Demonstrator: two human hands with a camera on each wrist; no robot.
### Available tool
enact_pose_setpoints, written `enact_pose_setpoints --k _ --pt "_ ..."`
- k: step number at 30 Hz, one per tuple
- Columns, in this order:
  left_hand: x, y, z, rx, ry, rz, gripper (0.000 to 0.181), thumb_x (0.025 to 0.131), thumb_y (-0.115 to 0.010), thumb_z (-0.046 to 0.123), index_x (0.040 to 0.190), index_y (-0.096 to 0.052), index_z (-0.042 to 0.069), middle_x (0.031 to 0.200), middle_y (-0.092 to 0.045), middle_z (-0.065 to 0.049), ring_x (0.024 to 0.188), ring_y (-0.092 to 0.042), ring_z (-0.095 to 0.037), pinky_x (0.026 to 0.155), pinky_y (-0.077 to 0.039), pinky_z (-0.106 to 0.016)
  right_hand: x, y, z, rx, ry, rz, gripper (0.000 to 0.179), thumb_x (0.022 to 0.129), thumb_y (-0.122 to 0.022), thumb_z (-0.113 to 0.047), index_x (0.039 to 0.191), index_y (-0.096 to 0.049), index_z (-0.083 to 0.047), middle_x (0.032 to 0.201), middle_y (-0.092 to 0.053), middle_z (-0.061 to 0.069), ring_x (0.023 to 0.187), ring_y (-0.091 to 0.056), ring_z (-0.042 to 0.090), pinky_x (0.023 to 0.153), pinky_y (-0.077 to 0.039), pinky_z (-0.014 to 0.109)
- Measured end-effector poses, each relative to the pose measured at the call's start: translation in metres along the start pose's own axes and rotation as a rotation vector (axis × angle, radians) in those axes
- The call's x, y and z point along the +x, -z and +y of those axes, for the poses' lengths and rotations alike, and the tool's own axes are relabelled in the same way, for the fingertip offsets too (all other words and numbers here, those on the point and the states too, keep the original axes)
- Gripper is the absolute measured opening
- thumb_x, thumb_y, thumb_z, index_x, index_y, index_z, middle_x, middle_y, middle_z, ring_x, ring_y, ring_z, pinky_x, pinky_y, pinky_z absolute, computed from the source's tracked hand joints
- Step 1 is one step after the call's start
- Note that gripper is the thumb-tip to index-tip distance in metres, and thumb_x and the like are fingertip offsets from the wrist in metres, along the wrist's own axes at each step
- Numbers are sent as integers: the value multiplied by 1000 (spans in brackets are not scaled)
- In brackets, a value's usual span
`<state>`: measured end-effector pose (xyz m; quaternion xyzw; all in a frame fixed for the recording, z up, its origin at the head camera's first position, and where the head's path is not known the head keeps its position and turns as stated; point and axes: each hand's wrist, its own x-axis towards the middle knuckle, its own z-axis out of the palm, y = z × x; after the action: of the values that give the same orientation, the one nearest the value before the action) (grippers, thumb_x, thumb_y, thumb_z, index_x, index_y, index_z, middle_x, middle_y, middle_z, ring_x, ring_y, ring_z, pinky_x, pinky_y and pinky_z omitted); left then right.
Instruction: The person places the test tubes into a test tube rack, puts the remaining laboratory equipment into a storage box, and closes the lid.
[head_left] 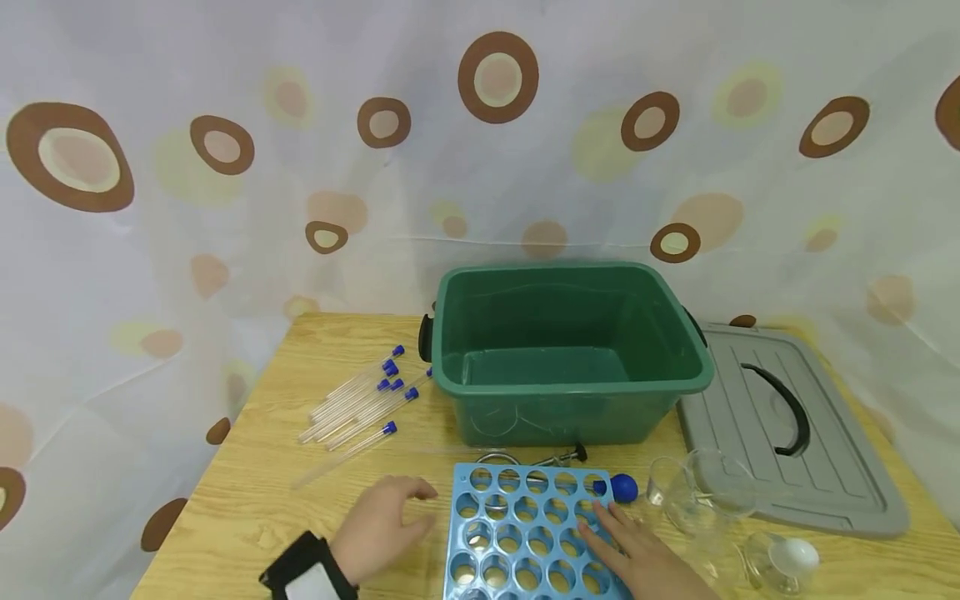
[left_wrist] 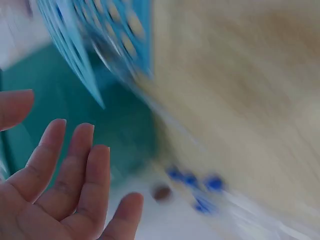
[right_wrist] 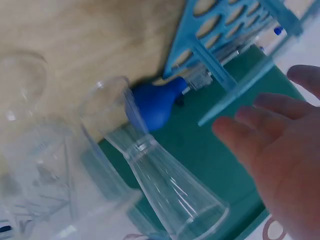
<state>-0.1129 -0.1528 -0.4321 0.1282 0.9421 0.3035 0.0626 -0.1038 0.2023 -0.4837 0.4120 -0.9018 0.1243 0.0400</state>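
Observation:
A light-blue test tube rack with round holes stands at the front middle of the table. My right hand reaches over its right side, fingers fairly straight and fingertips right at the top plate; in the right wrist view the fingers lie close by the rack's top edge. My left hand hovers left of the rack, fingers loosely bent; the left wrist view shows its fingers spread with nothing in them. Behind the rack's right corner lies a blue rubber bulb, and metal clamp parts show behind its back edge.
A green bin stands at the back, its grey lid lying to the right. Several clear tubes with blue caps lie at the left. Clear glassware and a white-topped vessel stand right of my right hand.

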Motion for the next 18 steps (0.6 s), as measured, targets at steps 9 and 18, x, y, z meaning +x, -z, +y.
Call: enact_pose_setpoints --k 9,18 --pt "74 21 -67 345 257 147 26 81 -67 6 106 -67 -2 100 -67 -20 93 -63 -37 74 -54 -44 -11 -14 7 -55 -2 8 86 85 -46 -66 148 2 -31 146 26 -18 132 25 -7 80 -51 45" --pt "98 -7 -75 611 179 185 7 80 -67 2 83 -71 7 78 -68 -11 74 -62 -29 64 -52 -43 -8 -16 7 -77 99 124 82 89 -46 -60 150 -2 -28 152 19 -16 138 18 -5 77 -52 36"
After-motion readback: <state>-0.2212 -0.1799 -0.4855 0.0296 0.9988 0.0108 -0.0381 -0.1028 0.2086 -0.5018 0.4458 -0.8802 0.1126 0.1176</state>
